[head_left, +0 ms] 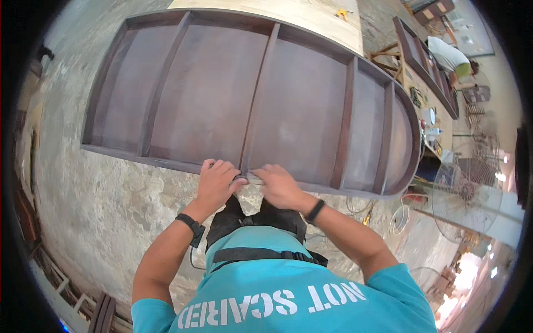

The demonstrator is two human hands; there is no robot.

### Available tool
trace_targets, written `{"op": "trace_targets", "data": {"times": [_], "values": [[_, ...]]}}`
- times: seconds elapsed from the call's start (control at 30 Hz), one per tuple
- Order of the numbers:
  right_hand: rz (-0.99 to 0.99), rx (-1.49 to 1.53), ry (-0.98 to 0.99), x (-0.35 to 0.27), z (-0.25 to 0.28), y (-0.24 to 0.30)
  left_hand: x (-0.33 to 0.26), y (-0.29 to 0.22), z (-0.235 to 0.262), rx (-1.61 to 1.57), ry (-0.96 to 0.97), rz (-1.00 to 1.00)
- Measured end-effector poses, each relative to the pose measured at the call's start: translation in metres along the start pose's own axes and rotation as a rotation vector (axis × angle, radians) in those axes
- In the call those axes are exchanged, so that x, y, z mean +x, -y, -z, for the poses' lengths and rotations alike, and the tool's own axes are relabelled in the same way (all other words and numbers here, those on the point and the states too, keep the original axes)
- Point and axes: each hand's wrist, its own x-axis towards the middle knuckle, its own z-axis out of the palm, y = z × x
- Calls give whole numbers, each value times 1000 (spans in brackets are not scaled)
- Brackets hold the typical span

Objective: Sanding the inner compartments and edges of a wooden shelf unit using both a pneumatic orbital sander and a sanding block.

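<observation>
A large dark brown wooden shelf unit [211, 94] lies flat in front of me, with several upright dividers and a rounded right end. Both my hands sit on its near rail, where a divider [256, 105] meets that rail. My left hand [218, 180] curls its fingers over the rail and wears a black wrist watch. My right hand [280, 186], with a black band on its wrist, presses on the rail just to the right. A thin pale strip [252, 178] shows between my thumbs; I cannot tell what it is.
Rough concrete floor [94, 200] lies under and left of the unit. A pale plywood sheet [311, 16] lies beyond it. At the top right a person in a white top [452, 58] bends at a cluttered workbench [430, 100]. A standing fan [466, 183] and cables are at the right, wooden slats [66, 288] at the lower left.
</observation>
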Motion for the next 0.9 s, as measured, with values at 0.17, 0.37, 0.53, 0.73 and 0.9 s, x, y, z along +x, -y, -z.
{"op": "trace_targets", "data": {"times": [0.17,0.37,0.53,0.73,0.9], "values": [[40,-110,-136,-34,12,11,-12,21,3,-116,-17,-66],[-368,-294,124,-92,72,-40,-18,33,21,-188,-33,-113],[-247,116,29,3,75,59,-41,63,59,-68,-111,-26],[310,12,-84,109,-3,100,-85,128,132,174,-317,202],[123,-59,131,127,-11,122,-122,204,183,306,-504,326]]}}
